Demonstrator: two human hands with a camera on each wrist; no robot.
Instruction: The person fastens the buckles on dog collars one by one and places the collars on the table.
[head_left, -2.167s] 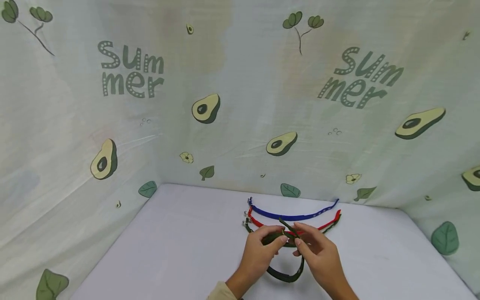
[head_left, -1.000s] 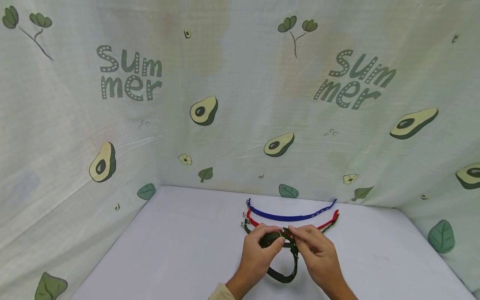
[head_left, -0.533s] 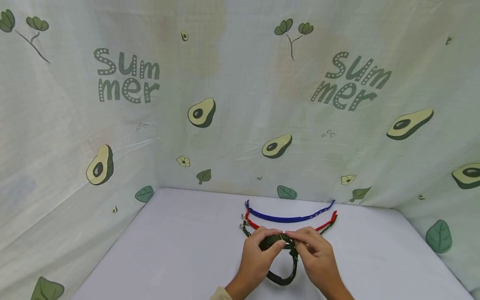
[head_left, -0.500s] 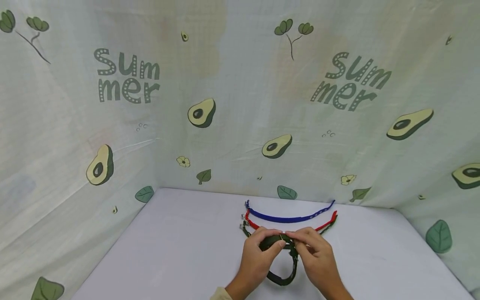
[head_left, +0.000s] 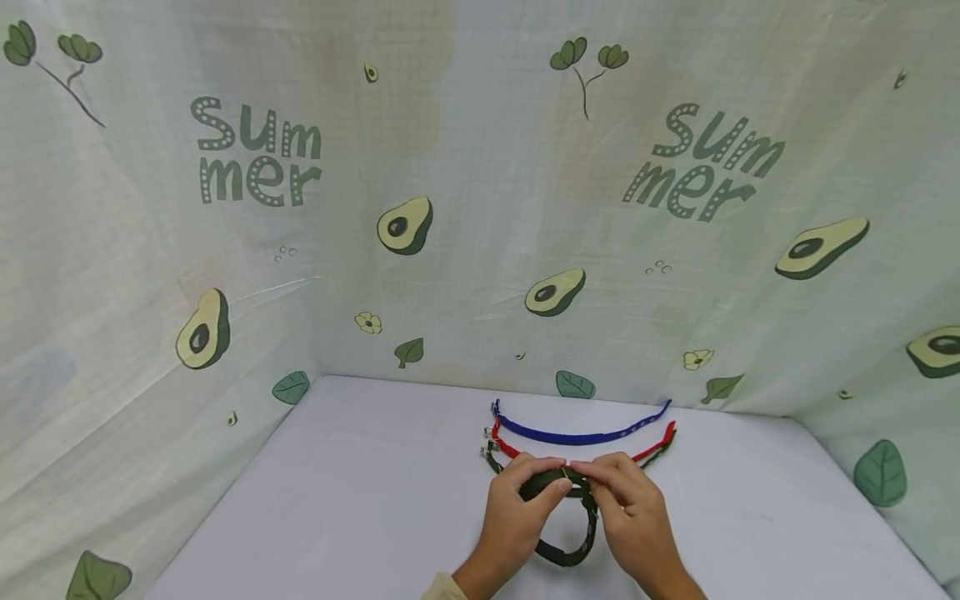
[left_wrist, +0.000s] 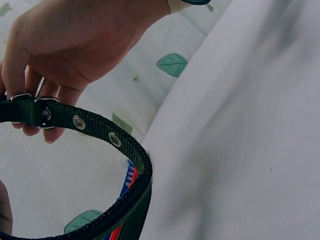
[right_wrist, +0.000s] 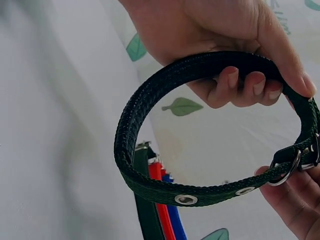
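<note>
Both hands hold a dark green pet collar (head_left: pixel 562 557), bent into a loop above the white table. My left hand (head_left: pixel 510 508) grips the padded part; the right wrist view shows that left hand (right_wrist: pixel 210 35) with its thumb along the strap and fingers curled beneath. At the buckle, my right hand (head_left: pixel 633 512) pinches the strap, its fingertips close to the left ones. Metal rings and the buckle (right_wrist: pixel 298 159) sit by the right fingers. Round metal eyelets line the strap's lower side. The strap's tip is hidden behind the fingers.
Behind the hands lie a blue collar (head_left: pixel 577 438), a red collar (head_left: pixel 669 432) and another green collar (head_left: pixel 491 458), their buckles to the left and their middles partly covered by the hands. A patterned cloth wall (head_left: pixel 480 250) encloses the white table (head_left: pixel 360 483) at the back and sides.
The strap end that stuck up between the hands has come down behind the fingers, and the loop has become narrower. Over the last half second the hands have hardly moved.
</note>
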